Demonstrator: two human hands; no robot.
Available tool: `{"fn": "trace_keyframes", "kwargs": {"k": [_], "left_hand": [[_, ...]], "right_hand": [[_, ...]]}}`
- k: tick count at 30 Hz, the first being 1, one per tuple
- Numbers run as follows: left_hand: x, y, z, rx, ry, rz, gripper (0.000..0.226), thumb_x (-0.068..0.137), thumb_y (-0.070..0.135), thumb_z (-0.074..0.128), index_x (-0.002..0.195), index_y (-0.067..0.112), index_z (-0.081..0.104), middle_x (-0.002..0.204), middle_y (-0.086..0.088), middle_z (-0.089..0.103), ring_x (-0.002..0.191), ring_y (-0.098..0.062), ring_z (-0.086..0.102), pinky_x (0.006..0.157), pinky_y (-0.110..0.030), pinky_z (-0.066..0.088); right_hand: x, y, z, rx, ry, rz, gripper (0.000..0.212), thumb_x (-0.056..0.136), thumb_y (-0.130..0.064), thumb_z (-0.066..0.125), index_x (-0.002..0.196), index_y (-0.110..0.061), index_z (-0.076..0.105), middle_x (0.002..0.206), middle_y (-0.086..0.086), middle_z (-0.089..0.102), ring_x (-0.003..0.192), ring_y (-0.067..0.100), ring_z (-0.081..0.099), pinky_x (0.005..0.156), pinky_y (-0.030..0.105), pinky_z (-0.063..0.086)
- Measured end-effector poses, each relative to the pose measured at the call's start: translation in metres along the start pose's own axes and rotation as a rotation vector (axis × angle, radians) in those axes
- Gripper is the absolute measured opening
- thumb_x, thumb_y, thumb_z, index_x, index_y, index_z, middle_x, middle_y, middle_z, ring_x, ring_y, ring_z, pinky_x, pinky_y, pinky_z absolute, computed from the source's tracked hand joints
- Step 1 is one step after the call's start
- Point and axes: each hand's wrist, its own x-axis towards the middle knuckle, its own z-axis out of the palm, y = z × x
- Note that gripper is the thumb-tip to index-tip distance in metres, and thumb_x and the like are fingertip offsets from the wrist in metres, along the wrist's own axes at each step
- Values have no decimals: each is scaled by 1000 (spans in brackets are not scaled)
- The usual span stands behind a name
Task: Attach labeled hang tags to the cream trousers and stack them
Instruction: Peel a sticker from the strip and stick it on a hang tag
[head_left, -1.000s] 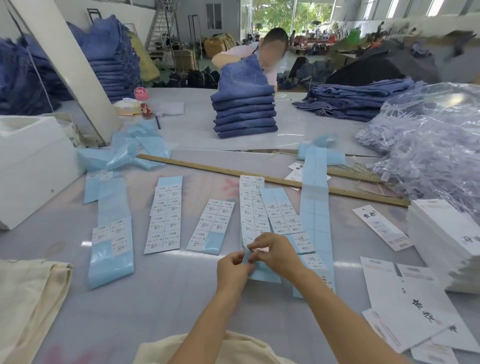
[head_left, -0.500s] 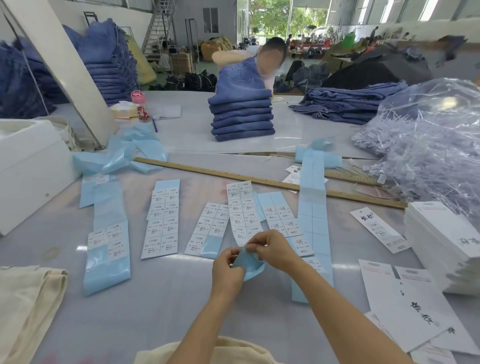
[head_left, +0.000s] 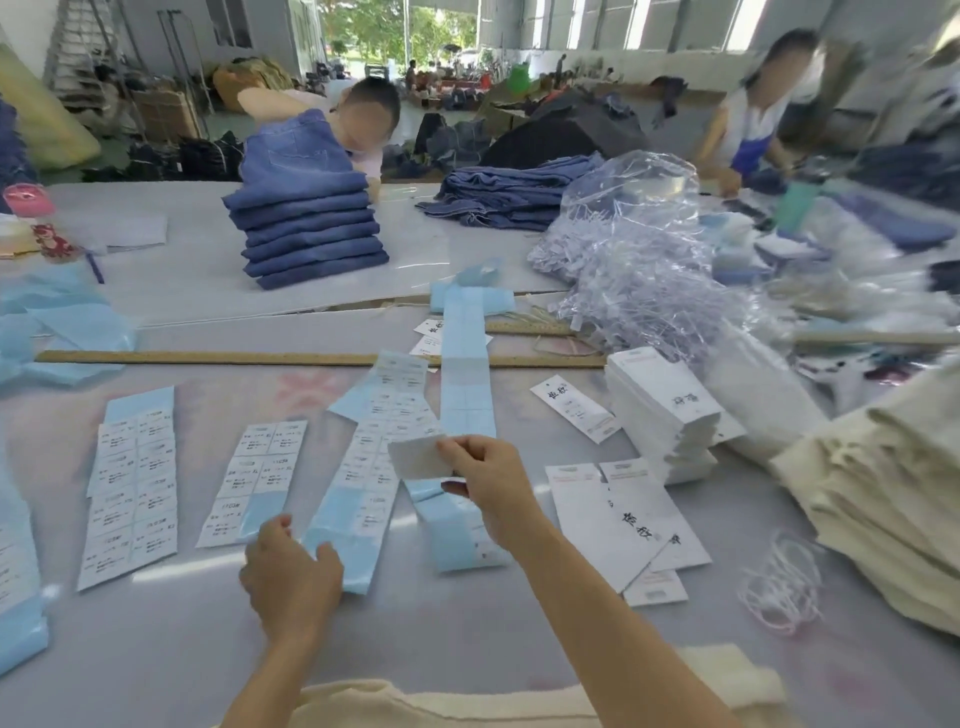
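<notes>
Two hands (head_left: 291, 571), seven folded jeans (head_left: 311, 234), one ruler (head_left: 208, 357), two other workers (head_left: 366, 119).

Label sheets (head_left: 132, 486) left on the table (head_left: 156, 649), hang tags (head_left: 631, 514) right, ruler (head_left: 208, 357) behind them, folded jeans (head_left: 311, 228) beyond

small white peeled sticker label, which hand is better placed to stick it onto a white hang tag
Right. The right hand already pinches the small white sticker label, and the loose white hang tags lie on its side. The left hand rests on the blue backing strip.
</notes>
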Motion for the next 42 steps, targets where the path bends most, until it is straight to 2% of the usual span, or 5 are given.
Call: {"fn": "trace_keyframes", "kwargs": {"k": [6, 13, 24, 31, 42], "left_hand": [[-91, 51, 33, 278, 79, 624, 46, 57, -10, 73, 101, 3, 67, 108, -18, 63, 103, -41, 59, 88, -52, 41], [-138, 78, 106, 304, -679, 830, 54, 91, 36, 55, 141, 22, 39, 158, -2, 7, 145, -13, 12, 113, -19, 12], [-172, 81, 132, 295, -516, 1006, 50, 74, 54, 69, 109, 17, 67, 114, -1, 52, 107, -11, 50, 88, -17, 38], [-135, 131, 127, -411, -954, -62, 43, 90, 47, 56, 73, 10, 68, 64, 2, 67, 49, -5, 56, 49, -15, 44], [-124, 150, 171, -41, -866, 432, 18, 88, 24, 64, 71, 22, 59, 73, 15, 55, 68, -4, 52, 63, -17, 39]], "right_hand": [[-89, 32, -114, 277, 368, 107, 21, 89, -11, 62, 74, 0, 68, 69, 11, 62, 62, 17, 58, 54, 19, 52], [-115, 43, -196, 197, 663, 1, 24, 90, -10, 60, 68, -5, 67, 58, 3, 66, 54, 12, 61, 49, 16, 52], [-91, 54, -210, -453, 764, -339, 33, 89, -14, 63, 57, -3, 61, 47, -1, 58, 53, 28, 56, 56, 20, 41], [-89, 80, -194, -1216, 677, -1007, 22, 86, -17, 60, 78, -4, 75, 79, 3, 73, 70, 22, 68, 70, 29, 48], [-80, 89, -209, -1402, 546, -1032, 35, 88, -28, 53, 60, -14, 71, 80, 2, 73, 73, 24, 69, 71, 32, 35]]}}
